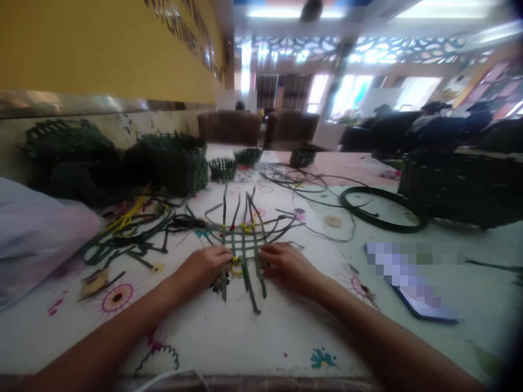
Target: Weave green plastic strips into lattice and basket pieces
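the left hand point(203, 265) and right hand point(289, 267) pinch the edges of the green plastic strip weave point(244, 246), fingers narrow, keeping crossings snug. it lies flat on the floral tablecloth point(261, 343).

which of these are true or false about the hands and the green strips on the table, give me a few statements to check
The left hand and right hand rest on a flat lattice of dark green strips. True.

The left hand floats clear of the lattice. False: it touches the strips.

A coil of thick dark green strip lies left of the hands. False: it lies to their right.

A dark green woven basket stands beyond the hands, on the left. True.

Bright yellow strips lie among loose dark strips left of the lattice. True.
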Motion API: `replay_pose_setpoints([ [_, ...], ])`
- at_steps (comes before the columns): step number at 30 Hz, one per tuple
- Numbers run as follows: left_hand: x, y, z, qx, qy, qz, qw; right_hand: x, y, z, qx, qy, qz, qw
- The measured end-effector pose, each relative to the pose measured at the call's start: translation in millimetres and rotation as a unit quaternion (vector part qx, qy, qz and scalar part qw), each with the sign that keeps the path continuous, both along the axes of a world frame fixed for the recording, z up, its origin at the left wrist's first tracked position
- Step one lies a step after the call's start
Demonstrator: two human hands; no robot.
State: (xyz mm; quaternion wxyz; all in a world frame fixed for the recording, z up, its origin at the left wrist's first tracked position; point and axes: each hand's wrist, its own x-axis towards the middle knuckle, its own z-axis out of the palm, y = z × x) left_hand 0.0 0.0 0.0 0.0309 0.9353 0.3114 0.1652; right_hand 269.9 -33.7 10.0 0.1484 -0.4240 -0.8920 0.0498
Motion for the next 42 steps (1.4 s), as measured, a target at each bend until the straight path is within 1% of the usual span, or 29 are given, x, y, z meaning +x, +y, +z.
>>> replay_pose_setpoints([
  [3,4.3,3.2,2.7,-0.044,-0.047,0.025,0.998,-1.8,5.8,-8.1,0.021,0.021,-0.012,0.999],
  [5,6.2,5.0,3.1,-0.056,-0.064,0.023,0.996,-3.4,7.5,-10.2,0.026,0.025,0.002,0.999],
  [7,8.7,7.0,3.2,-0.044,-0.067,-0.004,0.997,-5.1,7.1,-9.7,0.033,0.036,0.007,0.999],
  [9,12.5,9.3,3.2,-0.026,-0.067,-0.044,0.996,-6.7,6.0,-8.7,0.048,0.051,0.006,0.998],
  [12,19.0,12.8,2.5,-0.041,-0.072,-0.082,0.993,-8.6,5.4,-9.7,0.051,0.054,0.028,0.997],
  [15,22.9,13.4,1.0,-0.065,-0.078,-0.068,0.993,-9.1,6.3,-12.4,0.030,0.063,0.046,0.997],
  [21,21.5,8.2,-0.8,-0.059,-0.064,-0.063,0.994,-9.9,5.4,-10.4,0.012,0.093,0.038,0.995],
  [24,22.4,9.5,-2.0,-0.058,-0.075,-0.066,0.993,-11.9,4.5,-9.9,0.015,0.075,0.034,0.996],
  [30,26.2,10.7,-4.3,-0.030,-0.111,-0.048,0.992,-17.9,3.7,-15.3,0.041,0.050,0.056,0.996],
  [32,26.0,10.0,-4.2,-0.031,-0.116,-0.043,0.992,-19.9,2.7,-15.3,0.052,0.052,0.071,0.995],
  [36,24.4,9.5,-4.2,-0.045,-0.132,-0.036,0.990,-21.8,0.0,-11.9,0.064,0.056,0.132,0.988],
  [42,23.2,9.3,-3.9,-0.053,-0.141,-0.016,0.988,-20.5,-0.9,-8.6,0.049,0.040,0.170,0.983],
])
